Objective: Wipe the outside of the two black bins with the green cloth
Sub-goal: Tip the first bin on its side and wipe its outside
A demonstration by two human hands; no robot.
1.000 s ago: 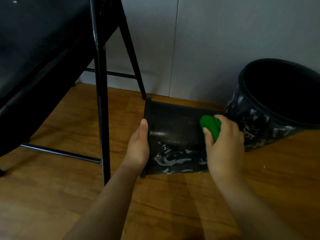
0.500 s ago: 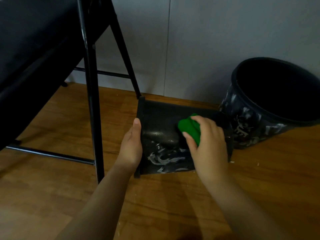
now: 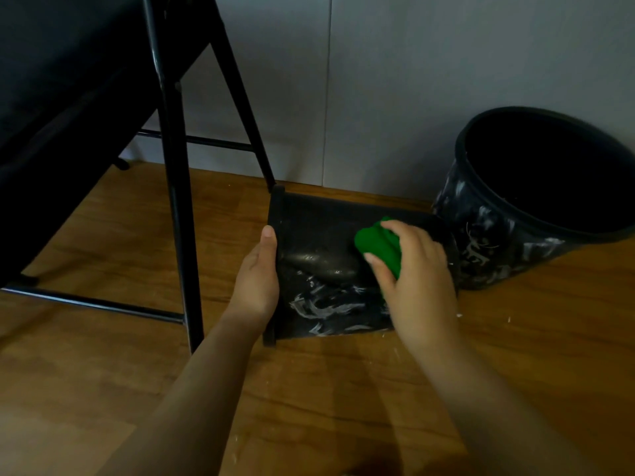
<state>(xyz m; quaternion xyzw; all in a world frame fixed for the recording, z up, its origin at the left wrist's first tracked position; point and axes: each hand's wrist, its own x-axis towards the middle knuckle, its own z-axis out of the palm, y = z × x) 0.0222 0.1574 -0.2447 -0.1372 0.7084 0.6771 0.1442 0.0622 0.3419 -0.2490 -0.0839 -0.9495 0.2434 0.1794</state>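
One black bin (image 3: 319,235) lies on its side on the wooden floor, rim to the left, its lower wall streaked with white smears. My left hand (image 3: 257,280) rests against that rim with its fingers straight. My right hand (image 3: 415,280) grips the bunched green cloth (image 3: 378,245) and presses it on the upper side of this bin. The second black bin (image 3: 488,249) stands upright just to the right, open at the top, and its outer wall also carries white smears.
A black folding chair (image 3: 173,187) stands at the left, its front leg close to my left forearm. A grey wall (image 3: 378,97) runs right behind both bins. Small white crumbs (image 3: 458,316) dot the floor near the lying bin.
My right hand has slid the green cloth to the left across the lying bin, away from the upright bin. My left hand has stayed on the rim.
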